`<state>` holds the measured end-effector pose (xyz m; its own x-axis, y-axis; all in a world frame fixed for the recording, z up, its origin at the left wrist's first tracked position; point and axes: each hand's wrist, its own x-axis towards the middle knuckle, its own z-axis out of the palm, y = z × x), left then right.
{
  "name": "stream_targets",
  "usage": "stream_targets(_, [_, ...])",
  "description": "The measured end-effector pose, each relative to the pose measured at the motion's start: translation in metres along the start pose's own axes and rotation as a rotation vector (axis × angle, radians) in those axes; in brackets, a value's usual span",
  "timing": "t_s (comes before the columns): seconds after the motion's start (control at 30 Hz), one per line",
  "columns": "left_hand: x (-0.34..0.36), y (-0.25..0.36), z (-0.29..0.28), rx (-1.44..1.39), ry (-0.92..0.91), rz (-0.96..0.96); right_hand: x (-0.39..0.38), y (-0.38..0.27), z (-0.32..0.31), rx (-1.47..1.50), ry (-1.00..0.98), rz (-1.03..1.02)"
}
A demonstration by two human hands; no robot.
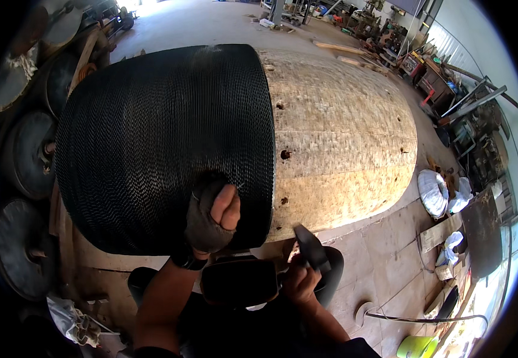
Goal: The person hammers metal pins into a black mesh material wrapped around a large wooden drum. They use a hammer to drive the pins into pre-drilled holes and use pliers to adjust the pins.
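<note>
At the crosswise drum's (333,113) black half, the left hand (211,216) is curled, contents unclear; a dark tool (311,247) is clasped by the right hand (301,281).

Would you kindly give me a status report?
Left hand, gloved, curled at black ridged covering; grip hidden. Right hand gripping dark tool. Drum bare on right side. White bundle off right, away from hands.
</note>
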<state>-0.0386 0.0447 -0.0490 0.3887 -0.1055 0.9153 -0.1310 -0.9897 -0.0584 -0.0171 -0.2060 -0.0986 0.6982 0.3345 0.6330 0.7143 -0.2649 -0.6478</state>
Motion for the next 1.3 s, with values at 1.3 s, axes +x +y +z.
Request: stream_targets(1.3, [0.015, 0.002, -0.007, 0.127, -0.104, -0.130, -0.036, -0.032, 0.010, -0.108, -0.131, 0.496])
